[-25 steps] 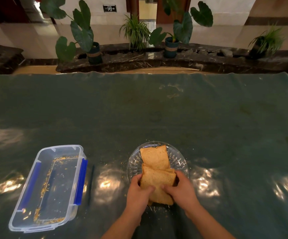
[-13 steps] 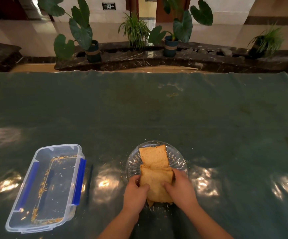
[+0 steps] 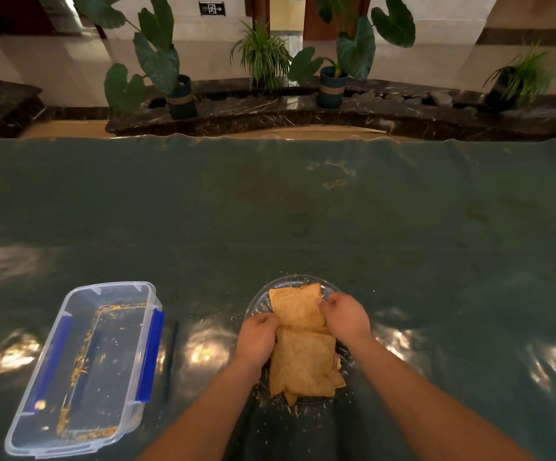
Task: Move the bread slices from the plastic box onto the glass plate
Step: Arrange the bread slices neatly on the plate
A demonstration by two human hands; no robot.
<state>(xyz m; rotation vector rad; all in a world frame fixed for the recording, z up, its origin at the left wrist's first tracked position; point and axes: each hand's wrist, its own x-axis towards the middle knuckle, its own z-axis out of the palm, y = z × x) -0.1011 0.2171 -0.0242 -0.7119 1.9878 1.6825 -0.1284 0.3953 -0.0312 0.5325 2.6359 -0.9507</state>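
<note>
Several tan bread slices lie overlapping on the clear glass plate (image 3: 259, 302) near the table's front middle. My left hand (image 3: 257, 337) and my right hand (image 3: 345, 316) pinch the two sides of the far bread slice (image 3: 296, 309). The near bread slices (image 3: 303, 366) rest stacked below it, between my forearms. The clear plastic box (image 3: 85, 366) with blue clips stands to the left and holds only crumbs.
A dark pen (image 3: 171, 357) lies between the box and the plate. Crumbs are scattered around the plate. The table is covered by a glossy green cloth (image 3: 270, 211). Beyond its far edge are potted plants (image 3: 157, 61) on a dark stone ledge.
Both hands let go of the near slices and moved forward to the far slice, gripping its sides. The near slices now lie uncovered on the plate.
</note>
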